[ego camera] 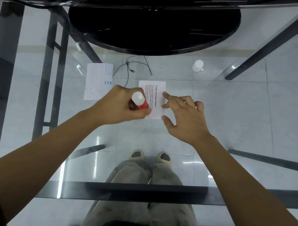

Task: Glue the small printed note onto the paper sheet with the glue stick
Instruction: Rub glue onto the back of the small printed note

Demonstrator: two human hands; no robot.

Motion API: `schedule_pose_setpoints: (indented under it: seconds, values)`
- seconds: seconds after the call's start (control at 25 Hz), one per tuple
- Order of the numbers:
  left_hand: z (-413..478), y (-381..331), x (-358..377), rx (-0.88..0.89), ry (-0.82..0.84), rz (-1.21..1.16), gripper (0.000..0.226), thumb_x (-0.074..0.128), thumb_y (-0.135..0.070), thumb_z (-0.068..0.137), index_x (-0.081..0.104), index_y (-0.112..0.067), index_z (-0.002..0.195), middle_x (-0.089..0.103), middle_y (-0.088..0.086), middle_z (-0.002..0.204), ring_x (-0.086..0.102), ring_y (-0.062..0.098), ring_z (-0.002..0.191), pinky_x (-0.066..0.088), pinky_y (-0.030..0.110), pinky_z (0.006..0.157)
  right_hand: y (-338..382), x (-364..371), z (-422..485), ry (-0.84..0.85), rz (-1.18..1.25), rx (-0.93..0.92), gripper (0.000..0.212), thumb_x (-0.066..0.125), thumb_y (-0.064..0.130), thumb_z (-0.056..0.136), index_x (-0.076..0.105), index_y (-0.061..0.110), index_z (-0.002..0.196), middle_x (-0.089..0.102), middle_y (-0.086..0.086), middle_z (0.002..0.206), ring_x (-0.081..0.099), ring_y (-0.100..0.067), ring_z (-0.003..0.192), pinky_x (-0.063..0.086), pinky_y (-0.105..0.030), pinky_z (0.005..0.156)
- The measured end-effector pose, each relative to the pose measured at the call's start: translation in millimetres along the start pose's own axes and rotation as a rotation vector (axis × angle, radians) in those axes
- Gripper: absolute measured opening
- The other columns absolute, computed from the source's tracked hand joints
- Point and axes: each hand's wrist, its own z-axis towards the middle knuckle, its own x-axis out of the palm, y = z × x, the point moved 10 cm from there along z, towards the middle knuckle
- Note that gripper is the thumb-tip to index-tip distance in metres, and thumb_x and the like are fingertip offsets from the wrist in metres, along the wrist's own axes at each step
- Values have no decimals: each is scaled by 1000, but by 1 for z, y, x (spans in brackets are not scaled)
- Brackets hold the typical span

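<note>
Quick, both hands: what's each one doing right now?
Left hand: closed on the glue stick.
Right hand: open, fingers pressing the printed note.

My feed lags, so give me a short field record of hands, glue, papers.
left hand: grips red glue stick, tip down on the note's near left part
right hand: fingertips pin the note's right edge
small printed note: flat on glass table
white paper sheet: left of note, untouched
white glue cap: off, far right
</note>
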Motion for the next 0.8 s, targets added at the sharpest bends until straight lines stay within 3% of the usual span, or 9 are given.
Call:
schedule_pose_setpoints:
  seconds: [0.08,0.24,0.44,0.6,0.72,0.8]
  values:
    - [-3,0,5,0,32,39,21,75,-29,75,60,-14,80,71,-3,86,61,1,60,44,5,55,0,1,0,8,5,-2,33,55,39,84,54,28,116,40,16,144,40,-15,119,26,-39,90]
    - [1,14,-23,-52,-109,44,20,72,-29,78,59,-13,77,68,-8,82,63,1,64,44,7,54,-1,1,0,-1,34,-2,42,54,39,85,48,29,125,44,16,140,38,-14,119,24,-39,92]
    - [-2,-4,4,4,-3,34,20,74,-29,75,59,-15,78,67,-8,74,61,4,59,43,6,54,-6,1,0,15,74,35,59,55,41,83,31,29,136,57,9,125,36,-14,119,23,-37,92]
    - [5,3,-12,-56,-115,16,19,74,-27,76,57,-20,75,61,-16,67,59,-1,58,43,7,53,-6,0,-2,15,120,46,61,57,41,80,31,31,135,60,8,117,37,-13,117,22,-36,89]
    - [4,-2,1,-56,-67,9,22,73,-29,74,60,-12,77,70,-1,72,63,9,62,47,17,53,-7,0,-1,13,147,66,60,57,41,79,32,33,134,58,9,121,37,-12,118,20,-35,89]
    - [3,-3,2,-55,-64,-4,21,73,-28,74,60,-12,76,69,-4,71,62,5,62,45,14,50,-7,1,0,24,148,65,61,56,42,79,32,34,134,56,10,124,36,-12,119,19,-35,89]
